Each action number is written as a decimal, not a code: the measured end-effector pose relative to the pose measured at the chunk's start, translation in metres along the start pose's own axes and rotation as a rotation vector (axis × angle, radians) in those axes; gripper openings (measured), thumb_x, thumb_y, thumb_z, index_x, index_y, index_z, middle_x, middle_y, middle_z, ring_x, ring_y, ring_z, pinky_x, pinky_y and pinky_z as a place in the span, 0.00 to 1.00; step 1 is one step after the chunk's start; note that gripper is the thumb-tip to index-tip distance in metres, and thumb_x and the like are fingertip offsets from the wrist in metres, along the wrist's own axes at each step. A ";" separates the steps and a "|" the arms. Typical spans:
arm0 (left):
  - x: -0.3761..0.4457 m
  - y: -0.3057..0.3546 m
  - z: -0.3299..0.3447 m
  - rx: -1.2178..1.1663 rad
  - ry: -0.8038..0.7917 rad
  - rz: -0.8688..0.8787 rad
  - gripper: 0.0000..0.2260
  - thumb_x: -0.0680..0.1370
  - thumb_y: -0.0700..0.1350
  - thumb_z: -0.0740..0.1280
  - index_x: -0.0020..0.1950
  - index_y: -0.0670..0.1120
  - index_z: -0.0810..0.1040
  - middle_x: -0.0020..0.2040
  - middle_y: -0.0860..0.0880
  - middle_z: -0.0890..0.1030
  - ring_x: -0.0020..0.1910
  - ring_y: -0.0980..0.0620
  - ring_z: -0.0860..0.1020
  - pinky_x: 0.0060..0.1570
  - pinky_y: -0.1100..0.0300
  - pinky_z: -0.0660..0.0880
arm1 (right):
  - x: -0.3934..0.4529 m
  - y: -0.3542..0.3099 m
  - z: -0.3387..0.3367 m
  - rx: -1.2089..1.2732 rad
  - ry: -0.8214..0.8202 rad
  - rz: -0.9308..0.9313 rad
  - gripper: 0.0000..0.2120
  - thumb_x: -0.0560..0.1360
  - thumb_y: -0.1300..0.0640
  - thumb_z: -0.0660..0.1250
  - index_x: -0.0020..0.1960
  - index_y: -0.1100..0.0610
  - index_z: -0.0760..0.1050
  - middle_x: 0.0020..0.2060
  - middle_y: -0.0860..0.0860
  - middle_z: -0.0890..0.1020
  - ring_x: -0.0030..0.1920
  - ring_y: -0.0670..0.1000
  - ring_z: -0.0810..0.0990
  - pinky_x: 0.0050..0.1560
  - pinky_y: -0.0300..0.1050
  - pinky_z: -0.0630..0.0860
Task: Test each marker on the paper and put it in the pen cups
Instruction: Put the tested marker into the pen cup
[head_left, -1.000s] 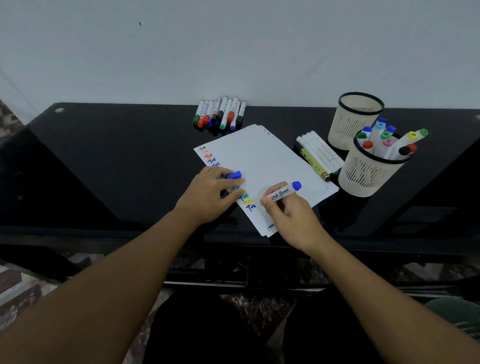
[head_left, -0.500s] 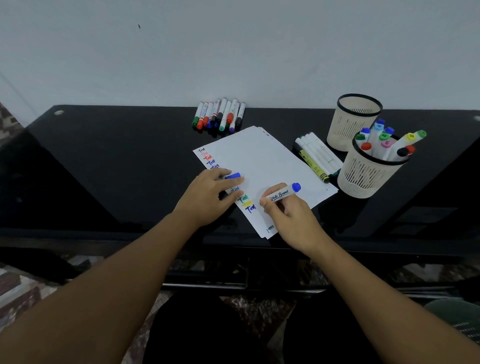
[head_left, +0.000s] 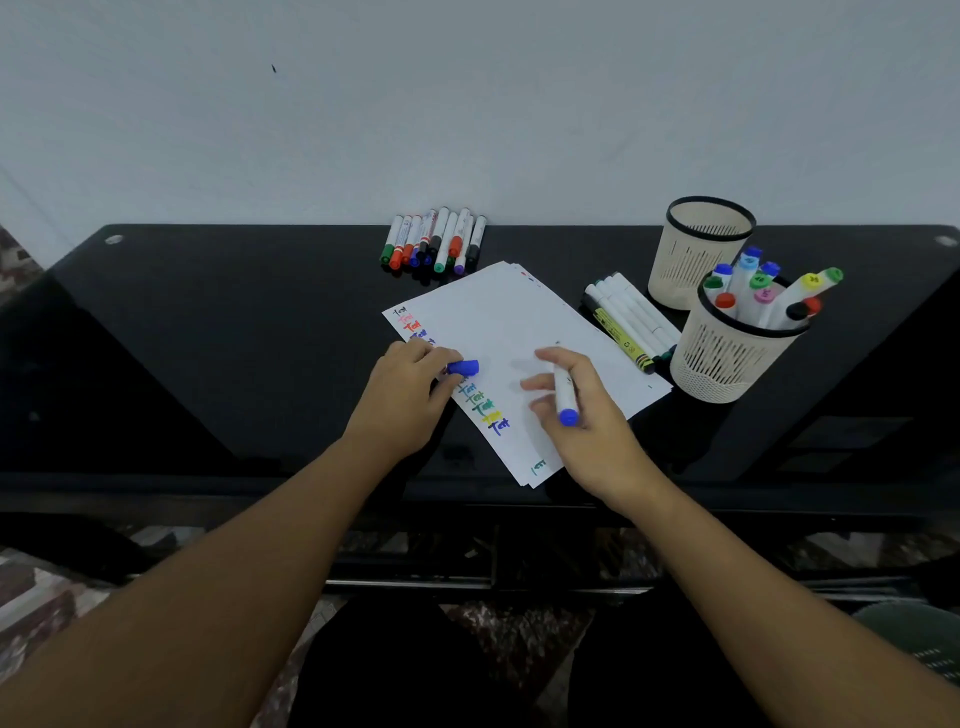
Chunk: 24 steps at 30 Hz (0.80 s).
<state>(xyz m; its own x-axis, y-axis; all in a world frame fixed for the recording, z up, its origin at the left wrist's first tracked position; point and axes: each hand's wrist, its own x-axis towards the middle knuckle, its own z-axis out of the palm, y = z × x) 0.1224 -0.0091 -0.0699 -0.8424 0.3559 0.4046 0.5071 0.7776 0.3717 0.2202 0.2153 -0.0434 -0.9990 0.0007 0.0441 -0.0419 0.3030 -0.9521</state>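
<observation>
A stack of white paper lies on the black table, with a column of coloured test marks down its left edge. My left hand rests on that edge and pinches a blue marker cap. My right hand holds a white whiteboard marker over the paper, its blue end toward me and its tip hidden by my fingers. Two cream mesh pen cups stand at the right: the nearer cup holds several markers, and no marker shows in the farther cup.
Several capped markers lie in a row at the back of the black glass table, by the wall. A few white markers and a yellow-labelled one lie between the paper and the cups. The table's front edge runs just below my wrists.
My right hand has turned the marker round: its blue end pointed right and away, now it points toward me. The hand has lifted and moved right. My left hand still pinches the cap.
</observation>
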 end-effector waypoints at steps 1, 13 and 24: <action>0.000 0.001 -0.001 -0.012 0.000 0.006 0.12 0.82 0.47 0.67 0.65 0.48 0.79 0.52 0.52 0.79 0.51 0.52 0.73 0.54 0.51 0.73 | 0.002 0.000 -0.003 0.002 -0.059 0.005 0.29 0.82 0.64 0.62 0.73 0.35 0.63 0.61 0.36 0.78 0.64 0.39 0.76 0.56 0.33 0.72; -0.003 0.008 -0.008 -0.044 0.011 -0.026 0.11 0.84 0.45 0.64 0.66 0.48 0.77 0.53 0.52 0.80 0.50 0.55 0.73 0.49 0.59 0.69 | 0.039 -0.022 -0.018 -0.442 -0.086 0.014 0.18 0.83 0.48 0.65 0.70 0.44 0.63 0.57 0.45 0.83 0.48 0.49 0.82 0.49 0.47 0.79; -0.005 0.010 -0.010 -0.067 0.035 0.035 0.12 0.83 0.43 0.66 0.66 0.46 0.78 0.54 0.50 0.81 0.51 0.51 0.76 0.51 0.56 0.75 | 0.054 -0.014 -0.019 -0.762 -0.108 -0.151 0.09 0.83 0.51 0.65 0.63 0.43 0.75 0.50 0.47 0.81 0.45 0.49 0.77 0.42 0.47 0.74</action>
<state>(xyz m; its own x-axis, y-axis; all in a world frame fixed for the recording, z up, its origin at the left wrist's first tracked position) 0.1337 -0.0081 -0.0594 -0.8177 0.3626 0.4472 0.5480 0.7284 0.4114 0.1671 0.2287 -0.0218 -0.9806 -0.1741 0.0897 -0.1958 0.8629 -0.4659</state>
